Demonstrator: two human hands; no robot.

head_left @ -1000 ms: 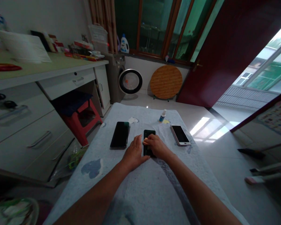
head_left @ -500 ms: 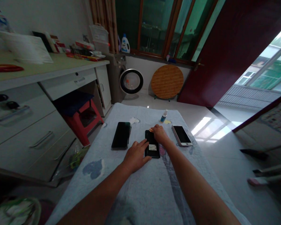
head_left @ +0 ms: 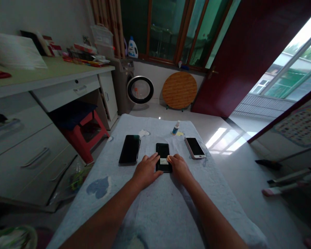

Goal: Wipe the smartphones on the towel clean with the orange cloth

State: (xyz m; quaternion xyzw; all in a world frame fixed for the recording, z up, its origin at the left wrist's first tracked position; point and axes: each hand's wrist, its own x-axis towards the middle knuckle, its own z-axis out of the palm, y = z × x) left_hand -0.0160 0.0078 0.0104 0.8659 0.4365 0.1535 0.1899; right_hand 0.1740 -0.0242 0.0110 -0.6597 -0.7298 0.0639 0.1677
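Note:
A black smartphone [head_left: 162,150] lies on the cloth-covered table between my hands, with a pale rectangle on its lower half. My left hand [head_left: 145,171] holds it in place, fingers on its left side and thumb by the bottom edge. My right hand [head_left: 180,168] is closed at the phone's right edge, pinching a small pale orange piece [head_left: 168,158], perhaps cloth; the fingers mostly hide it. To the left rests a larger black phone [head_left: 130,149], to the right a white phone [head_left: 195,148] with a dark screen. A small spray bottle [head_left: 175,128] stands upright behind them.
A light blue patterned cloth [head_left: 150,211] covers the table. On the left are a desk [head_left: 80,74] with drawers and a red stool [head_left: 88,135]. A washing machine [head_left: 121,86] with its door open and a round wooden tabletop [head_left: 180,90] stand beyond.
My right hand has drawn back toward me, from the phone's top end to its lower right edge, with the orange piece. The left hand stays on the phone. The view has shifted slightly.

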